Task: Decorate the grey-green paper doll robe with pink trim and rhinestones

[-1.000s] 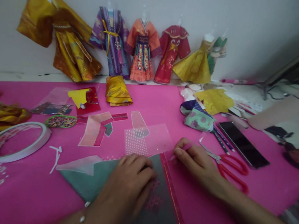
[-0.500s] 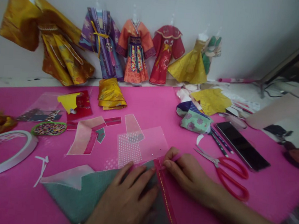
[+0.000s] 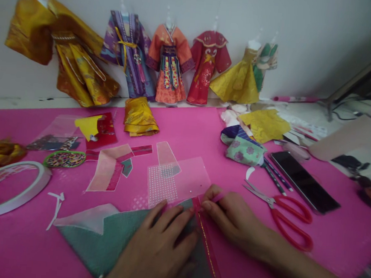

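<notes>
My left hand (image 3: pixel 161 244) lies spread on the teal fabric (image 3: pixel 124 226), pressing it to the pink mat. Along the right edge of that fabric runs a red trim strip (image 3: pixel 207 243) with a gold line. My right hand (image 3: pixel 230 217) has thumb and forefinger pinched together at the top end of this strip; the gripped bit is mostly hidden. Just above my left fingers lies a clear sheet of small rhinestones (image 3: pixel 163 182). Right of my right hand rest red-handled scissors (image 3: pixel 278 202), blades slightly apart.
A roll of white tape (image 3: pixel 42 187) and a green dish of beads (image 3: pixel 65 159) sit at left. Cut pink fabric pieces (image 3: pixel 109 165) lie mid-mat. A phone (image 3: pixel 304 182) and pencils (image 3: pixel 274 176) are at right. Several doll dresses (image 3: pixel 168 65) line the wall.
The whole view has shifted slightly, so things appear a little further right. Both hands keep nearly the same position on the fabric and trim.
</notes>
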`<state>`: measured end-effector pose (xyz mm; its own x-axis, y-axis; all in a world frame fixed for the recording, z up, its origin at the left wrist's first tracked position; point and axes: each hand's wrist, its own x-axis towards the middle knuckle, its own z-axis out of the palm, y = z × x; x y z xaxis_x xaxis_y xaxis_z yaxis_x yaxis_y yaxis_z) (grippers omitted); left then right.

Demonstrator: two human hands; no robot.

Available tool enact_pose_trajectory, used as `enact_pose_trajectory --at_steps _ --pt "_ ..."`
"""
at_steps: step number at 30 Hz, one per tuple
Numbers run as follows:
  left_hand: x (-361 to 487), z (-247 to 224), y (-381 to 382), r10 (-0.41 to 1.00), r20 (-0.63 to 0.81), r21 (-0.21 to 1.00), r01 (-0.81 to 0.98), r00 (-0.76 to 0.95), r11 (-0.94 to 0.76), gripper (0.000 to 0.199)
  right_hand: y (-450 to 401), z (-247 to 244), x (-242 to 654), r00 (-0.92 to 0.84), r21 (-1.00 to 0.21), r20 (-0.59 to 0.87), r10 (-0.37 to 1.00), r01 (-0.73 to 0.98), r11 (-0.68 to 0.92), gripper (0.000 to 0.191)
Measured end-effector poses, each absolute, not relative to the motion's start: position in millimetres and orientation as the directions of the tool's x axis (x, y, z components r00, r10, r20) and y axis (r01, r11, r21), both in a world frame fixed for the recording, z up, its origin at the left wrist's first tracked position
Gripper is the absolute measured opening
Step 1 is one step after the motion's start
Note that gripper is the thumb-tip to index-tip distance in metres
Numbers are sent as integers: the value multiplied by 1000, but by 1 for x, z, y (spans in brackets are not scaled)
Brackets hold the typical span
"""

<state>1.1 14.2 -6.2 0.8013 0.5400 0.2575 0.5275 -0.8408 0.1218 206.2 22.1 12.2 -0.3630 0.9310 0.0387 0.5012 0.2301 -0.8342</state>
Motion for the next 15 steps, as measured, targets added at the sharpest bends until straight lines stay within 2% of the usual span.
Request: enact_pose_trajectory --at_steps 15 --pt "0 -8 14 550 246 137 533 798 -835 31 23 10 206 -366 -825 33 930 516 233 20"
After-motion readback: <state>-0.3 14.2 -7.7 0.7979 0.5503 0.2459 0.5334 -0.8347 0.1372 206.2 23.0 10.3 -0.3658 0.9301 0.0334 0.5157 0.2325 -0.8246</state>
